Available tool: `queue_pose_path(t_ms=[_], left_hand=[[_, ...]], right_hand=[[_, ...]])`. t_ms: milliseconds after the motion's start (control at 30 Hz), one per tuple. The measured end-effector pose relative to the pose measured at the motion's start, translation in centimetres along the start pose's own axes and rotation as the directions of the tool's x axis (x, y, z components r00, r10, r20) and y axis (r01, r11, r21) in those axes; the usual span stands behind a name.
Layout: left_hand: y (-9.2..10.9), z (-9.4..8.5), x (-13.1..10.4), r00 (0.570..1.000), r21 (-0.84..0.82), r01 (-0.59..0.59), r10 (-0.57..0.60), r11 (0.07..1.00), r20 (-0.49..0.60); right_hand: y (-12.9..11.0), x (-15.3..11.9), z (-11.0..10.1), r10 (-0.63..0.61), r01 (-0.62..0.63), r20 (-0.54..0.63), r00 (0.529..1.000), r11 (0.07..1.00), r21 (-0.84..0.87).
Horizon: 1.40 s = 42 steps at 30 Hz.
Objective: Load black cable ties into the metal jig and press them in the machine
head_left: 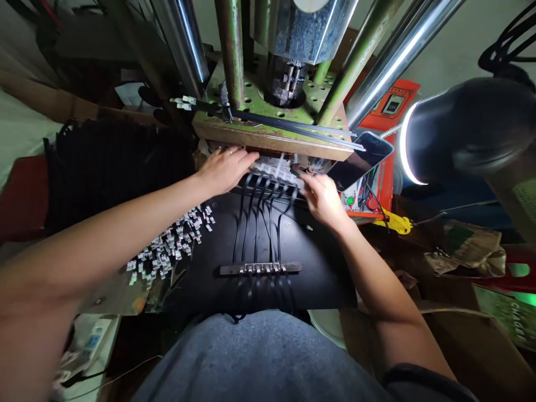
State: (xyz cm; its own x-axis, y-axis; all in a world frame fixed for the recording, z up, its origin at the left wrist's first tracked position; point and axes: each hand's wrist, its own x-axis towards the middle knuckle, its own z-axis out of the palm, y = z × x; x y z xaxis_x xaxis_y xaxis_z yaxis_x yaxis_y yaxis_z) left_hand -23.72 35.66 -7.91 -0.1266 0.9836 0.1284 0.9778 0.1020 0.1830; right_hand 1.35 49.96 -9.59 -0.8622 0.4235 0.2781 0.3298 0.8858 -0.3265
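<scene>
A metal mould bar (280,174) with whitish clear plastic along it lies between my hands, somewhat blurred, under the press plate. Flat black cables (256,204) hang from it in a row. My left hand (228,167) is closed at the bar's left end, fingers together and thumb hidden. At the right end, my right hand (323,198) pinches the bar between thumb and bent fingers. Nearer my body, a second metal bar (226,270) lies on the black work surface (326,262), holding the cables' small connectors in a row.
The green press plate (262,125) hangs just above my hands, with cables lying across it. A heap of connector-ended cables (167,245) is at left. On the right are a phone (362,162), an orange control box (387,109) with buttons, and a bright lamp (456,134).
</scene>
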Motion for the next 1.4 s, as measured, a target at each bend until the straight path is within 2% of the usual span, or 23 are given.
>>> queue_pose_path(t_ms=[67, 133, 233, 300, 367, 467, 500, 533, 567, 633, 700, 733, 767, 800, 867, 900, 933, 1000, 1067, 1167, 1233, 1300, 1400], left_hand=[[1.8, 0.2, -2.4, 0.986, 0.044, -0.163, 0.164, 0.986, -0.027], [4.7, 0.7, -3.9, 0.935, 0.051, -0.351, 0.353, 0.935, -0.044], [9.9, 1.9, -4.2, 0.831, 0.022, -0.555, 0.556, 0.831, -0.026], [12.9, 2.6, -3.8, 0.770, 0.012, -0.638, 0.639, 0.770, 0.002], [14.7, 3.1, -3.6, 0.738, 0.004, -0.675, 0.675, 0.738, -0.001], [15.1, 3.2, -4.4, 0.744, 0.003, -0.668, 0.668, 0.744, -0.026], [14.8, 3.2, -4.8, 0.762, -0.006, -0.648, 0.647, 0.762, -0.023], [14.4, 3.3, -5.3, 0.790, -0.025, -0.612, 0.612, 0.790, -0.011], [14.0, 3.4, -5.7, 0.826, -0.056, -0.563, 0.564, 0.825, 0.013], [13.3, 3.8, -6.2, 0.885, -0.129, -0.443, 0.455, 0.887, 0.095], [13.2, 4.3, -6.2, 0.908, -0.180, -0.345, 0.376, 0.921, 0.187], [13.3, 4.5, -6.1, 0.909, -0.197, -0.315, 0.355, 0.928, 0.218], [13.6, 4.7, -6.0, 0.911, -0.212, -0.293, 0.339, 0.932, 0.233], [13.9, 4.9, -5.9, 0.917, -0.226, -0.273, 0.324, 0.935, 0.234], [14.4, 5.0, -6.0, 0.938, -0.264, -0.222, 0.280, 0.939, 0.205], [14.5, 4.9, -6.2, 0.950, -0.287, -0.195, 0.253, 0.938, 0.182], [14.5, 4.9, -6.6, 0.962, -0.314, -0.164, 0.222, 0.935, 0.157], [14.2, 4.5, -7.3, 0.980, -0.384, -0.115, 0.168, 0.916, 0.106], [14.0, 3.9, -7.7, 0.988, -0.461, -0.102, 0.143, 0.882, 0.055], [14.8, 2.4, -7.0, 0.984, -0.533, -0.166, 0.178, 0.830, -0.029], [16.5, 1.4, -6.0, 0.958, -0.517, -0.278, 0.270, 0.809, -0.093], [18.8, 0.5, -5.1, 0.911, -0.436, -0.403, 0.399, 0.805, -0.106], [21.5, -0.6, -4.4, 0.853, -0.304, -0.497, 0.521, 0.812, -0.003]], right_hand=[[-0.8, -5.6, -1.9, 0.062, -0.068, 0.043, 0.997, 0.983, 0.168], [-1.7, -10.5, -3.5, 0.151, -0.205, 0.162, 0.975, 0.897, 0.393], [-3.3, -15.1, -3.8, 0.346, -0.440, 0.273, 0.898, 0.665, 0.604], [-3.9, -16.6, -2.5, 0.512, -0.504, 0.224, 0.830, 0.513, 0.695], [-3.4, -17.7, -0.8, 0.696, -0.481, 0.094, 0.712, 0.386, 0.787], [0.2, -20.2, 0.7, 0.902, -0.500, -0.092, 0.422, 0.316, 0.806], [1.7, -21.4, 0.7, 0.929, -0.546, -0.121, 0.349, 0.307, 0.779], [3.2, -22.6, 0.5, 0.941, -0.602, -0.134, 0.310, 0.303, 0.739], [4.5, -23.9, 0.1, 0.945, -0.654, -0.131, 0.300, 0.303, 0.693], [5.9, -25.9, -0.6, 0.937, -0.720, -0.099, 0.334, 0.322, 0.615], [5.6, -26.6, -1.2, 0.919, -0.759, -0.054, 0.390, 0.355, 0.546], [4.9, -26.5, -1.4, 0.899, -0.758, -0.034, 0.436, 0.387, 0.524], [3.8, -26.0, -1.5, 0.860, -0.736, -0.022, 0.510, 0.450, 0.506], [2.6, -25.3, -1.6, 0.791, -0.688, -0.016, 0.611, 0.541, 0.484], [0.3, -23.7, -1.5, 0.569, -0.516, 0.001, 0.823, 0.746, 0.421], [-0.7, -23.0, -1.4, 0.449, -0.419, 0.015, 0.894, 0.822, 0.385], [-1.4, -22.5, -1.2, 0.358, -0.343, 0.026, 0.933, 0.868, 0.358], [-2.0, -22.0, -0.8, 0.309, -0.293, 0.009, 0.951, 0.891, 0.347], [-1.9, -22.1, -0.6, 0.334, -0.294, -0.056, 0.941, 0.887, 0.356], [-1.8, -22.1, -2.0, 0.372, -0.321, -0.137, 0.918, 0.901, 0.291], [-2.5, -21.5, -4.1, 0.352, -0.317, -0.155, 0.923, 0.925, 0.208], [-3.7, -20.3, -6.4, 0.295, -0.273, -0.166, 0.941, 0.952, 0.141], [-5.0, -19.0, -8.5, 0.229, -0.215, -0.191, 0.954, 0.972, 0.092]])
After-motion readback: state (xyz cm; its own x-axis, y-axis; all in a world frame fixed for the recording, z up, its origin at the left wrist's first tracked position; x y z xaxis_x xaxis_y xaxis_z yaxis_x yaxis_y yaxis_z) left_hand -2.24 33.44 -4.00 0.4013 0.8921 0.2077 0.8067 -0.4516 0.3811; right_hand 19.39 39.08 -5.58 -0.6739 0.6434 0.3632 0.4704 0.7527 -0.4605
